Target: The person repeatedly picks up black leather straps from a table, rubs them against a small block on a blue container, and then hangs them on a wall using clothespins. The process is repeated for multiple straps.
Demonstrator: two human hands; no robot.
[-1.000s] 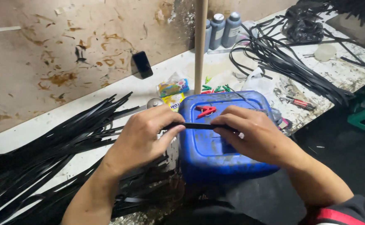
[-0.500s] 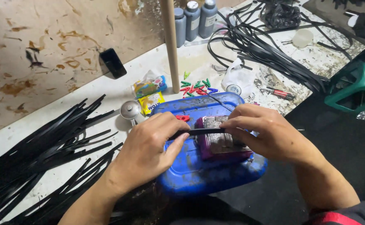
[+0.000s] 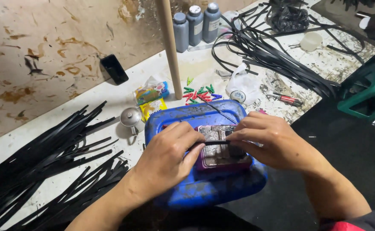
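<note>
A thin black strip (image 3: 215,143) is pinched between my left hand (image 3: 168,158) and my right hand (image 3: 273,143), held level between the fingertips. Just beneath it lies a purple tray with a silvery metal block (image 3: 220,153). That tray rests on top of a blue plastic jerrycan (image 3: 196,117) lying on its side in front of me. Both hands hover over the can, left on the near-left side, right on the right side.
Heaps of long black strips (image 3: 46,158) cover the white bench at left; more coil at the back right (image 3: 277,60). Nearby stand a wooden pole (image 3: 169,47), three grey bottles (image 3: 194,23), coloured clips (image 3: 199,93), snack packets (image 3: 151,92), a metal bell (image 3: 130,116), a phone (image 3: 114,69), a green stool (image 3: 373,92).
The view has shifted, sliding the bench contents left. The purple tray with the metal block now shows under the strip, where red clips showed a second ago. Both hands keep their pinch on the strip.
</note>
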